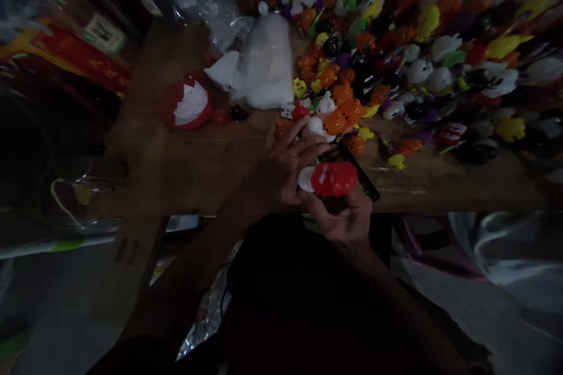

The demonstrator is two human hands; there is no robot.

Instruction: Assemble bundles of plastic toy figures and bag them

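Note:
My right hand (341, 222) is closed around a red plastic toy (336, 179), held sideways just above the table's front edge. A round white part (305, 179) sits at the toy's left end. Beside it, my left hand (288, 164) has its fingers stretched out and apart, pointing at the small figures, its lower edge close to the white part. I cannot tell whether they touch. Near the left fingertips lie a small white toy (315, 125) and orange figures (341, 120). Partly covered by my hands is a flat black object (367, 181).
Many small coloured plastic toys (422, 70) spread over the right of the wooden table (193, 170). A full white plastic bag (268, 64) stands behind my left hand. Further left are a red bowl-shaped container (189, 123) with white pieces and a clear mug (88, 187).

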